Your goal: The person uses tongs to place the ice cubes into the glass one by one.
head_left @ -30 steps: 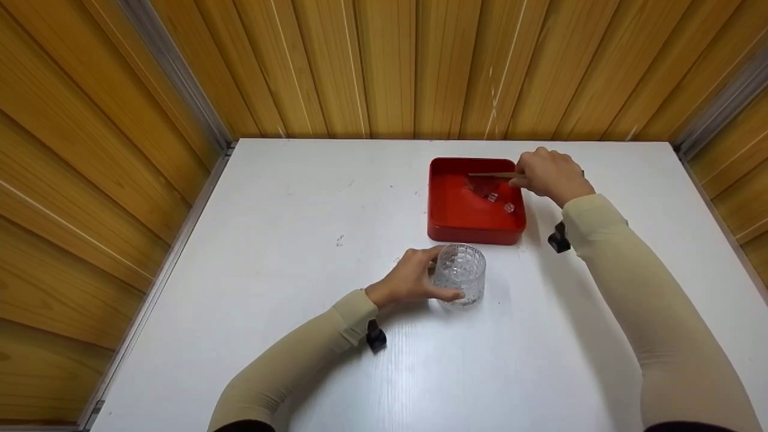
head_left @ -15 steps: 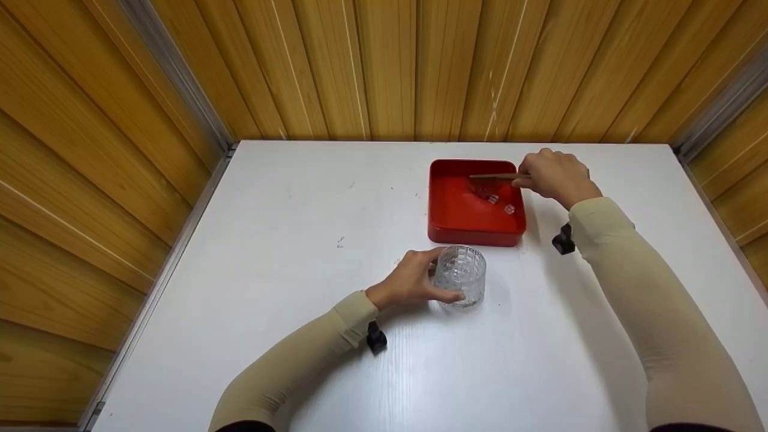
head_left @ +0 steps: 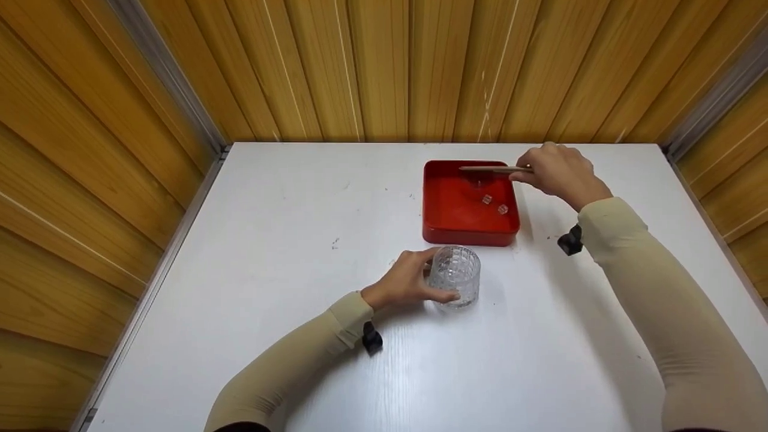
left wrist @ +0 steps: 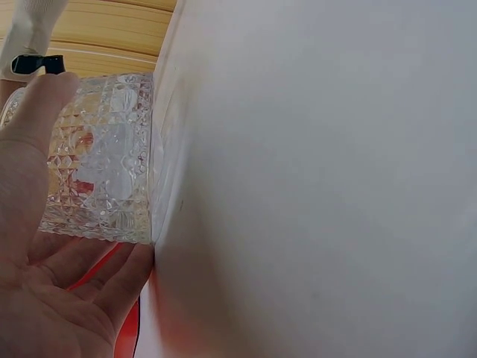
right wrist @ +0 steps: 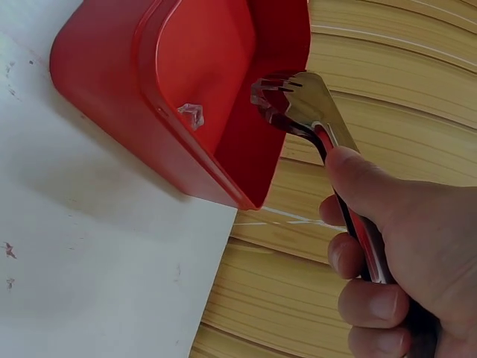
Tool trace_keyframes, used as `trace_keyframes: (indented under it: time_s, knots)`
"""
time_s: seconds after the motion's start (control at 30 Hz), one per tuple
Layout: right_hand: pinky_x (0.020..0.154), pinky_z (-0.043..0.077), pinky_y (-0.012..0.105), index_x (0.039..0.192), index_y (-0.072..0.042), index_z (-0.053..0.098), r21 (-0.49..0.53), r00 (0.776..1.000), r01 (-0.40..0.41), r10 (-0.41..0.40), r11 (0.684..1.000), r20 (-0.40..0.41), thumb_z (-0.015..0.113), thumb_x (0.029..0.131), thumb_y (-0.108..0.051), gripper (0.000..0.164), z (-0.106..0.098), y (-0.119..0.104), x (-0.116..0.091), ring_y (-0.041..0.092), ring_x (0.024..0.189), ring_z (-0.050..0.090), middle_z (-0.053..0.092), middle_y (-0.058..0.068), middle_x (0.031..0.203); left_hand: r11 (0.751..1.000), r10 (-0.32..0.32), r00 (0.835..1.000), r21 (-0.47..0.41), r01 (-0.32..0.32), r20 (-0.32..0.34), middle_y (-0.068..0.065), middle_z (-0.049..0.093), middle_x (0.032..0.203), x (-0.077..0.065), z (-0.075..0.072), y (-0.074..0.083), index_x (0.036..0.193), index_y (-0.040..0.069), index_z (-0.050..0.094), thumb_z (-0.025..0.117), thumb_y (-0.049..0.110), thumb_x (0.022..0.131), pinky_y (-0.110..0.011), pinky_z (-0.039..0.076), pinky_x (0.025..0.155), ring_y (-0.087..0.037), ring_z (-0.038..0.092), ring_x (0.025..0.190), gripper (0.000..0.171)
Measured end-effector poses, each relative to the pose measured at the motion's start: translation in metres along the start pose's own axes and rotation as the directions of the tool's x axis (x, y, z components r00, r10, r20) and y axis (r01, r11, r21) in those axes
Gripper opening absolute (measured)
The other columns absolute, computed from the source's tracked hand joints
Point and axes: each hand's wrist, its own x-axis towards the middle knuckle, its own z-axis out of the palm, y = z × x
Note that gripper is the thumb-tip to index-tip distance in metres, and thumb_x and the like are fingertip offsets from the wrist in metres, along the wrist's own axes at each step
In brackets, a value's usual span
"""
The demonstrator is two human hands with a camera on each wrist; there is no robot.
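My left hand (head_left: 408, 281) holds a clear cut-glass tumbler (head_left: 462, 273), thumb on the near side and fingers behind. The glass stands upright on the white table. In the left wrist view, the thumb crosses the tumbler (left wrist: 104, 156) and the fingers lie along its other side. My right hand (head_left: 561, 171) grips shiny metal tongs (right wrist: 317, 123) over the far right of a red square tray (head_left: 471, 236). A clear piece (right wrist: 258, 93), seemingly an ice cube, shows at their toothed tip. Two clear cubes (head_left: 487, 199) lie on the tray floor.
The tray stands just beyond the glass. Yellow wood-look panels (head_left: 378, 72) rise behind the white table (head_left: 288, 240) and at both sides. Small dark marks (head_left: 335, 243) dot the tabletop.
My right hand has risen slightly and shifted right, lifting the tongs from the tray floor. My left hand keeps its hold on the tumbler. The head view has shifted a little.
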Motion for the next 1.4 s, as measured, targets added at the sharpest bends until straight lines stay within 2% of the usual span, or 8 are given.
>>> trace_keyframes:
  time_s: [0.23,0.4,0.57,0.77,0.9,1.17,1.4]
  knots:
    - [0.053,0.049,0.035,0.116,-0.007,0.077,0.0,1.0,0.016,-0.016,1.0,-0.013,0.072,0.098,-0.032,0.031,-0.005,-0.004,-0.007,0.026,0.076,0.058,0.073,0.008,0.088,1.0,-0.008,1.0,-0.024,0.008,0.001,0.003,0.073,0.117,0.0,-0.001,0.0,0.141,0.013,0.059,0.091,0.041,0.076,-0.019,0.053,0.089,-0.007,0.066,0.103,0.078]
    - [0.054,0.047,0.035,0.113,-0.009,0.078,-0.014,0.997,0.054,-0.055,0.998,-0.056,0.072,0.097,-0.032,0.028,-0.008,-0.008,-0.014,0.024,0.075,0.058,0.073,0.006,0.088,1.0,0.001,1.0,-0.031,-0.001,0.0,0.002,0.073,0.117,0.001,-0.001,-0.001,0.141,0.011,0.06,0.091,0.04,0.076,-0.018,0.053,0.089,-0.007,0.067,0.103,0.078]
    - [0.054,0.044,0.035,0.109,-0.01,0.079,-0.01,0.992,0.087,-0.087,0.996,-0.086,0.073,0.097,-0.032,0.025,-0.01,-0.011,-0.024,0.023,0.072,0.057,0.072,0.004,0.082,1.0,0.031,0.999,0.005,-0.031,-0.013,-0.001,0.074,0.116,0.002,-0.001,-0.002,0.139,0.009,0.06,0.091,0.04,0.076,-0.017,0.053,0.087,-0.008,0.068,0.101,0.077]
    - [0.052,0.041,0.034,0.104,-0.014,0.079,0.014,0.989,0.109,-0.107,0.994,-0.102,0.073,0.097,-0.031,0.019,-0.012,-0.015,-0.037,0.021,0.068,0.053,0.065,0.0,0.072,0.999,0.038,0.999,0.021,-0.038,-0.015,0.0,0.074,0.117,0.002,-0.001,-0.002,0.138,0.009,0.061,0.091,0.041,0.076,-0.017,0.053,0.086,-0.008,0.068,0.101,0.076]
    - [0.052,0.039,0.033,0.098,-0.016,0.079,0.0,0.983,0.134,-0.133,0.991,-0.127,0.075,0.096,-0.029,0.014,-0.009,-0.016,-0.044,0.019,0.064,0.051,0.061,-0.003,0.067,1.0,0.027,1.0,0.008,-0.027,-0.012,0.001,0.074,0.116,0.001,0.0,-0.002,0.14,0.01,0.06,0.091,0.04,0.076,-0.018,0.053,0.087,-0.007,0.068,0.101,0.077]
    - [0.051,0.039,0.032,0.096,-0.016,0.079,-0.017,0.97,0.178,-0.179,0.984,-0.167,0.077,0.094,-0.028,0.013,-0.005,-0.018,-0.057,0.017,0.062,0.051,0.062,-0.005,0.068,1.0,0.016,1.0,-0.012,-0.016,-0.004,0.001,0.074,0.117,0.001,0.0,-0.003,0.14,0.01,0.06,0.09,0.041,0.077,-0.018,0.053,0.089,-0.007,0.067,0.103,0.076]
    - [0.051,0.039,0.031,0.091,-0.017,0.077,-0.027,0.953,0.222,-0.223,0.975,-0.205,0.078,0.093,-0.028,0.011,-0.002,-0.019,-0.067,0.015,0.061,0.049,0.059,-0.008,0.065,1.0,0.027,1.0,-0.016,-0.027,-0.009,0.002,0.074,0.114,0.002,-0.001,-0.003,0.137,0.009,0.062,0.091,0.04,0.077,-0.016,0.053,0.088,-0.006,0.067,0.101,0.073]
